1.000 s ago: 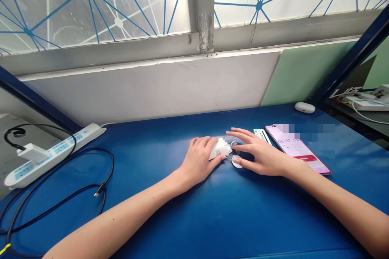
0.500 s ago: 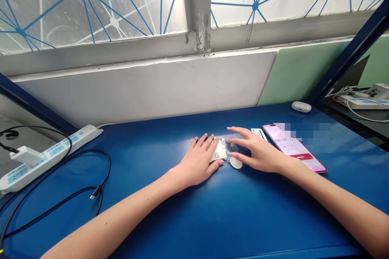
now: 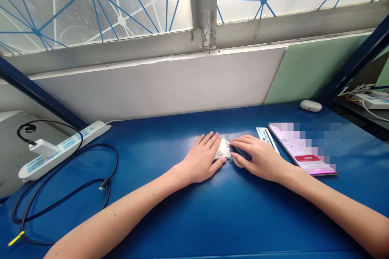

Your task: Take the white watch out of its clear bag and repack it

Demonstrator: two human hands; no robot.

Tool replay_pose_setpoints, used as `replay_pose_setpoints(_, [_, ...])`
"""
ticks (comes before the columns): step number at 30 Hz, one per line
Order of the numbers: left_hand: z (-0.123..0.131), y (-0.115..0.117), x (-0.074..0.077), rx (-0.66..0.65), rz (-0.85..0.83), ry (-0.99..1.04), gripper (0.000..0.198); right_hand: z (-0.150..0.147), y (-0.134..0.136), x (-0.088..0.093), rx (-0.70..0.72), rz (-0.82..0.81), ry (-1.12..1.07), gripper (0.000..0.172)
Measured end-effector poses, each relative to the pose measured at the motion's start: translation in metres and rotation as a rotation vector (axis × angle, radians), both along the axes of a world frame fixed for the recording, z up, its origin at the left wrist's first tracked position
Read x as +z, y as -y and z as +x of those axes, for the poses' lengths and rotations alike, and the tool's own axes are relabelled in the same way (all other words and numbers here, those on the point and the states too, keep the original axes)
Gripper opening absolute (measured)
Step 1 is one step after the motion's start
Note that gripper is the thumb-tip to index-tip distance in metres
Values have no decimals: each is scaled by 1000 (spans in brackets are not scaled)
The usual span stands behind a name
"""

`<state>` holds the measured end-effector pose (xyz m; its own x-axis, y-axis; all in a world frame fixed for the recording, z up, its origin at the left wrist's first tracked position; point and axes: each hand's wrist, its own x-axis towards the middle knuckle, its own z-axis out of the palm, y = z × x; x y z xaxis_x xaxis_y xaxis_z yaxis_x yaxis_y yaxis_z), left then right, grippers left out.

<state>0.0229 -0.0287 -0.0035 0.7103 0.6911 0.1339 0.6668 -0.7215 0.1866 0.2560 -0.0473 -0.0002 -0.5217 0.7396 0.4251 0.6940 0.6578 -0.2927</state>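
Blue worktop (image 3: pixel 212 222), seen from its front edge. Toward the front-left corner, a yellow tie (image 3: pixel 16 238) marks a looped black cable (image 3: pixel 105 183). In the middle of the worktop, set back from the front edge, the left hand (image 3: pixel 202 160) lies palm down, its grip open and flat, fingers over the left part of a white packet (image 3: pixel 223 149). The packet's exposed right part lies between the two hands, with clear film at that end. The right hand (image 3: pixel 259 158) is curved there, thumb and fingertips at the film; whether its grip is pinching cannot be told. A white disc (image 3: pixel 238 163) shows partly beneath the right thumb. Toward the right edge lie a phone (image 3: pixel 306 158) and, just beside it, a card (image 3: pixel 267 139). A power strip (image 3: pixel 68 142) runs along the left edge, bearing a white plug (image 3: pixel 44 148). Near the far right corner sits a small white case (image 3: pixel 310 106).
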Motion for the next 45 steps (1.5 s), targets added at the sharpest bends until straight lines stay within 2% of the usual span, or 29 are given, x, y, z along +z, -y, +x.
replay_pose_setpoints(7, [0,0,1,-13,-34,2,62,-1,2,-4,52,-33,-25,35])
replay_pose_setpoints(13, [2,0,1,-6,-34,-32,66,-2,2,-7,2,-115,-72,32])
replay_pose_setpoints(21, [2,0,0,-1,-28,-55,66,-12,8,-6,-23,-62,-26,32])
replay_pose_setpoints(29, [1,0,-3,-1,-17,-37,64,-15,9,-13,-21,-38,-33,34])
replay_pose_setpoints(41, [2,1,-1,-5,-35,-41,63,-20,13,-9,61,178,321,44])
replay_pose_setpoints(45, [2,1,-3,-3,-28,-38,62,-19,10,-7,104,209,360,42])
